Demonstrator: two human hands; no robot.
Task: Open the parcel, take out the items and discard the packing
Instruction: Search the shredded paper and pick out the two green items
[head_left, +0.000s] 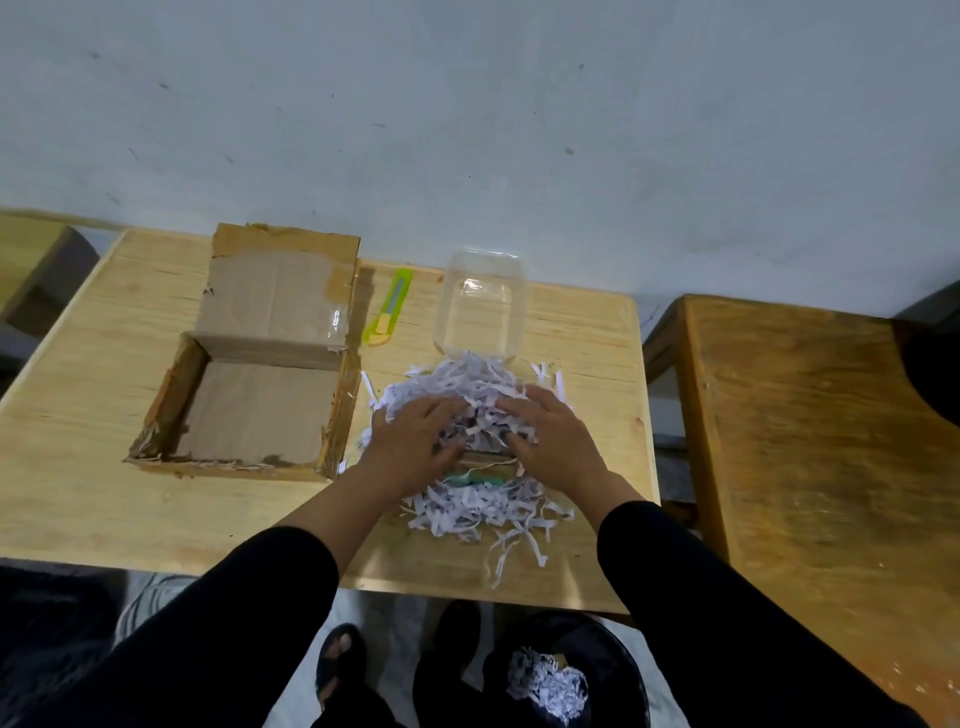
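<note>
An open cardboard box (249, 410) sits on the left half of the wooden table (93, 499), its flap raised at the back and its inside bare. To its right lies a heap of white shredded paper (467, 379). My left hand (410, 441) and my right hand (550, 436) rest on the heap, fingers spread and dug into the shreds. Between the hands a brown and teal item (483, 470) shows, partly buried. A clear plastic container (480, 312) lies on its side just behind the heap.
A green and yellow utility knife (389, 309) lies between box and container. A black bin (571, 675) on the floor below the table's near edge holds some shredded paper. A second wooden table (810, 457) stands to the right. My sandalled foot (337, 660) is beside the bin.
</note>
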